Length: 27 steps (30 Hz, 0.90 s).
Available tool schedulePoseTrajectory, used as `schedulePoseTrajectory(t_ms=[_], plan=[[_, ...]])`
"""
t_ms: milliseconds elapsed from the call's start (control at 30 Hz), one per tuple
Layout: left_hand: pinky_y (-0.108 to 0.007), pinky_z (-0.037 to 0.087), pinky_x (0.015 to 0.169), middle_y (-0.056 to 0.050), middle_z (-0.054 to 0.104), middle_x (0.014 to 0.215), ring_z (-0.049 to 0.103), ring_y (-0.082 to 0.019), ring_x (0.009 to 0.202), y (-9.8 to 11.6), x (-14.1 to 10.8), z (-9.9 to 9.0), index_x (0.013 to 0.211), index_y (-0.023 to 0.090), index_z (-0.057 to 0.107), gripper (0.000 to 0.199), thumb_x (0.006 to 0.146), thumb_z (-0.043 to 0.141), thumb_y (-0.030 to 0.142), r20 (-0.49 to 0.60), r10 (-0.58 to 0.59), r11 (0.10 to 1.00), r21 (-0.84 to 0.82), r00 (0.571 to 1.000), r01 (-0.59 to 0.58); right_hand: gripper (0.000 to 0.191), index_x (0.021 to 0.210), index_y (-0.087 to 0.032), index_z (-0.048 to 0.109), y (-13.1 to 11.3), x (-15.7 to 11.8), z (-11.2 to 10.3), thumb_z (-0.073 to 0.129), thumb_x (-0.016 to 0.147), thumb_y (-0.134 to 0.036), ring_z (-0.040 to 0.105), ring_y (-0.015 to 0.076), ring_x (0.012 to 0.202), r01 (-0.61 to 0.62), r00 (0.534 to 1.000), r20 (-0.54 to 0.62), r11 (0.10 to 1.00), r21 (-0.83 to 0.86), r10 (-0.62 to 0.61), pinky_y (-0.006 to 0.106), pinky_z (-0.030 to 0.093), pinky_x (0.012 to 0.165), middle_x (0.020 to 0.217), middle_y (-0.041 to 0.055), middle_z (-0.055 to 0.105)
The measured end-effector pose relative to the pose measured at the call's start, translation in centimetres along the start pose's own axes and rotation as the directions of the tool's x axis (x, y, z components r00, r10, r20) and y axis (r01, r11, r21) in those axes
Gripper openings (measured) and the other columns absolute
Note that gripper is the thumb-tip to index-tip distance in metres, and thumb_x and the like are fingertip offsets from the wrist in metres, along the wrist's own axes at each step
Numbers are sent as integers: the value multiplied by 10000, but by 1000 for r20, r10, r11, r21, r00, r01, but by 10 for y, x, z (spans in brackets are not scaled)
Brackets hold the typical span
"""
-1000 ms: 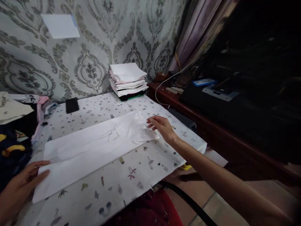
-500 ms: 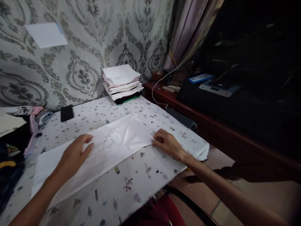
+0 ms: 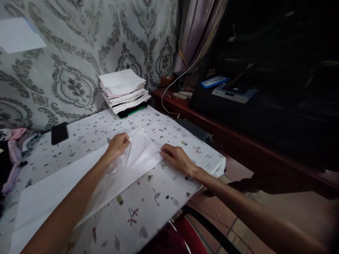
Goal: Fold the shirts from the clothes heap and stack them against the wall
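A white garment [image 3: 57,180], folded into a long strip, lies slantwise across the patterned tabletop. Its far right end is wrinkled and partly bunched, and its exact kind does not show. My left hand [image 3: 118,144] is closed in a pinch on the cloth near the far edge of that end. At the right tip, the fingers of my right hand [image 3: 177,158] pinch a corner of the same garment. My left forearm crosses above the middle of the strip and hides part of it.
A stack of folded clothes [image 3: 123,90] stands at the back by the wall. A black phone [image 3: 59,133] lies at the back left, beside heaped clothes [image 3: 13,158]. To the right runs a dark red wooden shelf [image 3: 169,106] with a white cable [image 3: 162,102].
My left hand has moved right and away from me, from above the garment's middle to its wrinkled end, and has closed on the cloth. My right hand keeps its corner. The view has turned right.
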<state>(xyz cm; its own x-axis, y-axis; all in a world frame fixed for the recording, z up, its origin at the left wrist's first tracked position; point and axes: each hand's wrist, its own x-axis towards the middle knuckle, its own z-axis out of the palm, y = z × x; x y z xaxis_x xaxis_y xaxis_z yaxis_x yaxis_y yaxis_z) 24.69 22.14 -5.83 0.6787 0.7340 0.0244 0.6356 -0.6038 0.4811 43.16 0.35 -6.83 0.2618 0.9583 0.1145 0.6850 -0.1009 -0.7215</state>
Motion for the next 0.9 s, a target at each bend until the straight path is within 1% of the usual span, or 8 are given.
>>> schedulePoseTrajectory(t_ms=[100, 200, 333, 467, 533, 667, 767, 900], plan=[[-287, 413, 691, 19, 570, 736, 542, -163, 701, -9, 0, -3, 774, 227, 504, 33, 793, 523, 246, -118, -5, 980, -198, 993, -19, 146, 903, -218, 618, 0, 3, 1, 487, 908, -282, 512, 138, 605, -34, 999, 8, 999, -10, 34, 276, 379, 629, 658, -25, 592], [-277, 391, 665, 43, 511, 673, 489, -151, 646, -16, 0, -3, 783, 237, 470, 69, 807, 500, 294, -172, -37, 962, -273, 984, -12, 218, 1040, -216, 635, 0, 5, 2, 488, 880, -234, 522, 133, 580, -69, 998, -2, 998, -11, 69, 273, 392, 621, 638, -40, 595], [-276, 347, 636, 56, 470, 604, 458, -156, 606, -15, -4, 0, 804, 249, 454, 73, 844, 466, 310, -141, -32, 984, -179, 989, 6, 276, 1096, -209, 626, 2, 4, 1, 512, 845, -217, 539, 126, 576, -75, 997, 18, 997, 11, 75, 267, 407, 612, 665, -42, 621], [-284, 324, 630, 36, 550, 662, 492, -169, 637, -9, -4, -1, 861, 254, 491, 96, 891, 433, 325, -98, 1, 1000, 8, 995, 0, 252, 1053, -211, 646, 3, 3, -2, 527, 831, -218, 538, 118, 589, -75, 996, 48, 997, 33, 74, 257, 409, 607, 689, -33, 635], [-284, 350, 645, 24, 587, 697, 529, -176, 670, -9, -1, -8, 865, 252, 511, 132, 900, 429, 350, -31, 0, 999, 35, 1000, 2, 240, 1034, -211, 657, 3, 3, -3, 527, 833, -228, 535, 118, 593, -65, 996, 65, 997, 36, 63, 255, 406, 598, 692, -29, 634], [-291, 411, 663, -1, 640, 735, 592, -190, 698, -22, -1, -33, 863, 240, 539, 262, 910, 393, 451, 137, -40, 998, -39, 990, 46, 247, 1050, -210, 666, 3, 0, -6, 525, 855, -264, 546, 133, 603, -40, 995, 87, 999, 23, 37, 266, 416, 586, 688, -19, 627], [-299, 425, 643, 0, 654, 714, 602, -191, 662, -36, -17, -49, 926, 241, 550, 326, 910, 382, 520, 214, -83, 993, -69, 973, 99, 238, 1049, -217, 674, 3, -1, -9, 538, 862, -278, 563, 144, 613, 0, 997, 77, 1000, -28, 2, 281, 441, 591, 740, 4, 652], [-305, 426, 637, 4, 637, 745, 595, -193, 673, -41, -51, -55, 1083, 251, 546, 411, 894, 419, 593, 157, -83, 996, -19, 984, 87, 224, 1054, -205, 674, -13, 14, -1, 525, 899, -269, 599, 154, 656, 94, 996, 7, 986, -140, -94, 317, 497, 656, 946, 66, 692]])
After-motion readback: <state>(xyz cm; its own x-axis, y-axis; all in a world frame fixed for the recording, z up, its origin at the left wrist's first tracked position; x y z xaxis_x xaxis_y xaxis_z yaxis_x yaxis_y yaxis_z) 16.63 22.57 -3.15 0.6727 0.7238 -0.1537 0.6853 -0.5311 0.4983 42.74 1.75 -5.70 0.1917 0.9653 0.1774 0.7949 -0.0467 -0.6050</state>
